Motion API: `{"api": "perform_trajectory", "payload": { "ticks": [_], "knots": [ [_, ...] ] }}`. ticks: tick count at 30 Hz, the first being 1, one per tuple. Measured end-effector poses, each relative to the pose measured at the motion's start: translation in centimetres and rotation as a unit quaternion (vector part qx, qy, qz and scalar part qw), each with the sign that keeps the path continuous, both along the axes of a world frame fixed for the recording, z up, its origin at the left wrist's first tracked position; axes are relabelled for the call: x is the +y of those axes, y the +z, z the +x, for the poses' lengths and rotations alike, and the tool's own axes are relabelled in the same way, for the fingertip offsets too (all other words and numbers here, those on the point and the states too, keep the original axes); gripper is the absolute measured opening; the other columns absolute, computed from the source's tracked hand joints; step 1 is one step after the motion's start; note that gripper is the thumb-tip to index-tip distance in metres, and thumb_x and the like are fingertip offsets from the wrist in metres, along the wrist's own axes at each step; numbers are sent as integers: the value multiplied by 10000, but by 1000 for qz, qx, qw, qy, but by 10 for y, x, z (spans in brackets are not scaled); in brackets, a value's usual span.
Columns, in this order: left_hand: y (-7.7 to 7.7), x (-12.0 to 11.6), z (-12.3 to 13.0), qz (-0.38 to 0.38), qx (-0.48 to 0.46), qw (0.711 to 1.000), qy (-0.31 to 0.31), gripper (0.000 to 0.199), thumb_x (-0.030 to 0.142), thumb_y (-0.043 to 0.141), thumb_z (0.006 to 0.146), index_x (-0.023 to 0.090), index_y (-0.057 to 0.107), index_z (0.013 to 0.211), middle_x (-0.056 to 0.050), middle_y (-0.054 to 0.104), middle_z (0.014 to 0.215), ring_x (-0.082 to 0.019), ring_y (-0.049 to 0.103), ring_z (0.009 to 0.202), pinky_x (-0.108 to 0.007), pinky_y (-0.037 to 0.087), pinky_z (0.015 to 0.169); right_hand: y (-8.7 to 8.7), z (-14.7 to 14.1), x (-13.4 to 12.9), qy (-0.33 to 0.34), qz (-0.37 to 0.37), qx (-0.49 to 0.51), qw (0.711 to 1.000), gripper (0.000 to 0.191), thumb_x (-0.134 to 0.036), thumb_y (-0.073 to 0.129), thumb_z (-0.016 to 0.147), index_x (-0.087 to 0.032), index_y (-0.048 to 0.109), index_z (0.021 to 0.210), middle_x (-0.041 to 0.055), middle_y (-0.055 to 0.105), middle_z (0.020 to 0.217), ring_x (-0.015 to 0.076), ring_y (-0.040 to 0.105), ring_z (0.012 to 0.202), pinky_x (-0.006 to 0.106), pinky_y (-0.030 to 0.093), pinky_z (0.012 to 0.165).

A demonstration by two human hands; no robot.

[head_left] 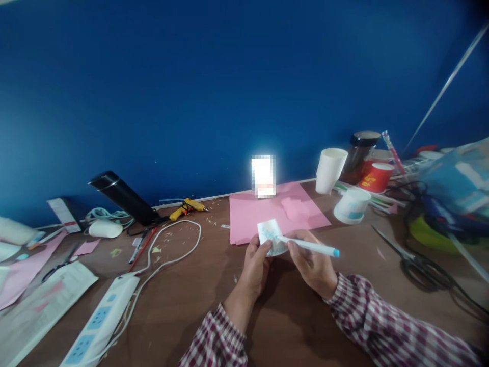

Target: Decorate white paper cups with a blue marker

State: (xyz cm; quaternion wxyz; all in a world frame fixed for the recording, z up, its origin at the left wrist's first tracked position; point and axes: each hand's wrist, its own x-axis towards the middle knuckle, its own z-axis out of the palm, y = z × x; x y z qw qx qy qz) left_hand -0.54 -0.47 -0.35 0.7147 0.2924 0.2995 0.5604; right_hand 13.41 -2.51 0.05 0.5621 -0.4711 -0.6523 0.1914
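My left hand (256,264) is closed on a small white piece of paper (268,229) with light blue marks on it, the thumb lying across its front. In my right hand (314,265) is a white marker pen (311,245) with a blue end pointing right. The pen's other end reaches the face of the paper; whether its tip touches cannot be made out. Behind both hands lie pink sheets of paper (252,211), with a smaller pink cut-out (296,209) on top. A bright, pixelated upright shape (263,177) stands at their back edge.
On the right are white paper cups (329,171), a red cup (377,177), a dark jar (357,158) and scissors (420,267). Leftward lie a yellow glue gun (188,208), a black cylinder (124,198) and a power strip (100,321) with a looping white cable. A blue wall (214,92) rises behind.
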Motion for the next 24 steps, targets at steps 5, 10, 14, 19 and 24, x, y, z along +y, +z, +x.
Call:
{"api": "perform_trajectory", "payload": {
  "ticks": [5,10,14,19,24],
  "knots": [
    [0,0,0,-3,2,1000,-2,304,262,782,729,145,677,989,-44,718,879,-153,637,802,-283,487,816,-1,0,1,0,-3,-2,1000,109,-274,532,946,-200,608,972,69,686,877,200,681,779,288,554,664],
    [0,0,0,-5,8,1000,-5,306,273,775,737,149,674,997,-47,721,897,-161,641,822,-289,480,830,3,0,0,-4,-7,-7,1000,107,-278,535,944,-200,607,956,72,687,870,200,676,772,293,552,653],
    [0,-1,0,-4,11,1000,-4,304,276,781,728,149,673,982,-44,720,883,-163,640,817,-289,476,826,5,0,0,-6,-4,-13,1000,117,-282,529,946,-197,609,944,70,685,858,197,671,752,297,552,654],
    [0,-1,0,-5,13,1000,-2,322,279,780,727,151,670,1000,-50,722,900,-169,644,821,-297,479,828,4,1,0,-10,3,-20,1000,110,-274,530,945,-198,609,948,65,681,862,195,668,759,298,548,665],
    [-1,0,0,-4,15,1000,0,305,274,780,729,150,673,985,-42,718,887,-164,640,820,-291,476,828,2,0,1,-7,5,-18,1000,105,-271,529,948,-200,605,953,57,676,854,188,666,756,290,547,667]
  ]
}}
